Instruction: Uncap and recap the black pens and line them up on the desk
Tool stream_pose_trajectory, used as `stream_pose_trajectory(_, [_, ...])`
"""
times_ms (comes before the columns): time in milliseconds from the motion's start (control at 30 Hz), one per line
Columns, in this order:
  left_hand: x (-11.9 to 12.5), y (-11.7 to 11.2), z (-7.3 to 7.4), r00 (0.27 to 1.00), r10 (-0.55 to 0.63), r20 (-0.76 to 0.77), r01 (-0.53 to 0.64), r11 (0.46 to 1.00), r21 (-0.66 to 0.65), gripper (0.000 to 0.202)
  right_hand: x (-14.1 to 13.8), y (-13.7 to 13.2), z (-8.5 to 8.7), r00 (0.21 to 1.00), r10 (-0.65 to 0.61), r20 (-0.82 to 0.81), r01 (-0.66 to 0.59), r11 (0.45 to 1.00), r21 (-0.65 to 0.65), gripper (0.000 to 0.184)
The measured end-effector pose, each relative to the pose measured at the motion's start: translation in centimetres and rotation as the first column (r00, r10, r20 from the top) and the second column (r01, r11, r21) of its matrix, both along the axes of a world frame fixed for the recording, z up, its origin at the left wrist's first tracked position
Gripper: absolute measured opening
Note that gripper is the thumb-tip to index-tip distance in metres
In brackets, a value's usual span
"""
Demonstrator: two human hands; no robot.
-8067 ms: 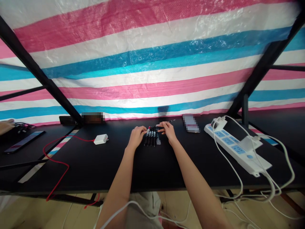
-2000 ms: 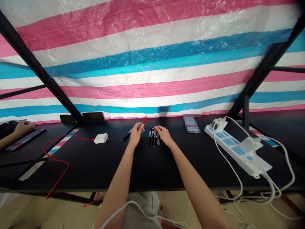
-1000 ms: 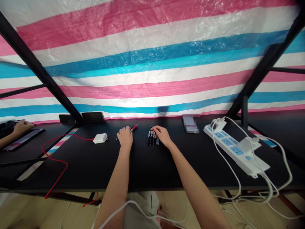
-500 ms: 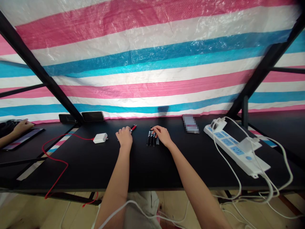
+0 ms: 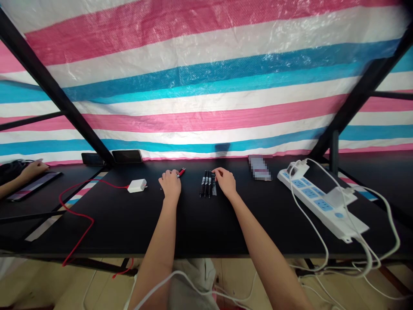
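My left hand (image 5: 170, 185) rests on the black table (image 5: 193, 219) with its fingers curled over a red-capped pen (image 5: 180, 173), whose cap sticks out past the fingertips. A row of several black pens (image 5: 207, 188) lies side by side just right of centre. My right hand (image 5: 226, 182) sits at the row's right edge, fingertips pinched on the rightmost pen near its far end.
A white charger (image 5: 137, 185) with a red cable (image 5: 75, 215) lies to the left. At the right lies a white and blue power strip (image 5: 319, 202) with white cords. Two phones (image 5: 126, 156) lean at the back. Another person's hand (image 5: 32, 167) rests by a phone at far left.
My left hand lowered the red-capped pen from the air to the table left of the row. My right hand slid from on top of the pens to their right edge.
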State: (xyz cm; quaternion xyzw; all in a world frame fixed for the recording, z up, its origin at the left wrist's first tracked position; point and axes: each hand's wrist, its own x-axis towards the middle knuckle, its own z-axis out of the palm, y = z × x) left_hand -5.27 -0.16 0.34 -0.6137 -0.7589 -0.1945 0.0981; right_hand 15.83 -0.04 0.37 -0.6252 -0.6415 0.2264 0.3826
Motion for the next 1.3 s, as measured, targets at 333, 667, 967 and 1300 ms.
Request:
stream_pose_trajectory(333, [2.2,1.1,-0.8,0.775,-0.504,0.380,0.528,0.848,0.046,0.029,-0.3,-0.3,-0.7,0.940,0.005,0.341,0.019,0.998,-0.068,0.012])
stream_pose_trajectory(667, [2.8,0.9,-1.0,0.703,-0.546,0.455,0.628,0.778,-0.036,0.033,-0.3,-0.4,-1.1,0.886,0.019,0.463,-0.018,1.000,-0.005,0.014])
stream_pose_trajectory(967, [3.2,0.5,-0.5,0.692,-0.583,0.425,0.662,0.748,-0.051,0.019,-0.2,-0.7,-0.9,0.853,0.070,0.518,-0.086,0.996,0.007,0.015])
stream_pose_trajectory(1300, [2.5,0.9,-1.0,0.795,-0.509,0.330,0.562,0.822,-0.086,0.012,0.3,-1.0,-0.6,0.791,-0.190,0.581,0.176,0.981,0.081,0.014])
